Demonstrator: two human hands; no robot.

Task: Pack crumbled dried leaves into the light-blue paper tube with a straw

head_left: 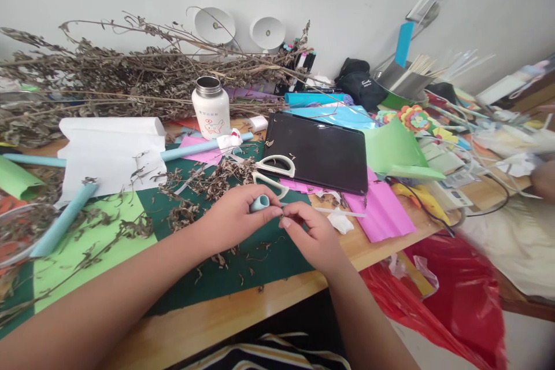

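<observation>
My left hand (234,219) is wrapped round a short light-blue rolled paper tube (260,203), its open end facing me. Close against it, my right hand (315,238) pinches thumb and fingers together at the tube's other side; what lies between those fingertips is too small to make out. White-handled scissors (280,166) lie just beyond my hands, their blades hidden among crumbled dried leaves (217,179). Under my hands is a dark green mat (269,254) strewn with leaf bits. A thin pale strip (340,211) lies to the right of my right hand.
A white bottle without a lid (211,110) stands behind the mat, beside a black tablet-like slab (316,153). Dried branches (108,69) pile along the wall. More blue tubes (65,219) and white paper (108,156) lie left. A red plastic bag (459,295) hangs right.
</observation>
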